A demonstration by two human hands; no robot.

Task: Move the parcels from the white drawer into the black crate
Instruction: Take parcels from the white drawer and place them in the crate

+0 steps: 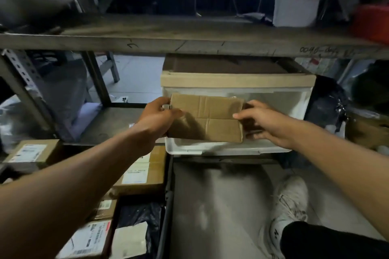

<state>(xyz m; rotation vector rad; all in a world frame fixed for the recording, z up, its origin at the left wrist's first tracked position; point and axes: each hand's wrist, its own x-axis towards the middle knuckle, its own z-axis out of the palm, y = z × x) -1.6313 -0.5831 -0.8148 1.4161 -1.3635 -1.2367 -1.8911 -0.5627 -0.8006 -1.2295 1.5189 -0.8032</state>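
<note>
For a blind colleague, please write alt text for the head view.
Both hands, left and right, hold a flat brown cardboard parcel by its ends above the open white plastic drawer on a metal shelf; more labelled parcels lie lower left.

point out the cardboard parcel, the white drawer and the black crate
parcel [212,118], head view, middle of its brown face
white drawer [210,149], head view, front rim
black crate [168,197], head view, its dark side wall

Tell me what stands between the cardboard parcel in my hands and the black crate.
Nothing visible does. The left hand and right hand grip the cardboard parcel over the white drawer. The black crate lies lower left, open-topped, already holding parcels; only your left forearm crosses above it.
</note>
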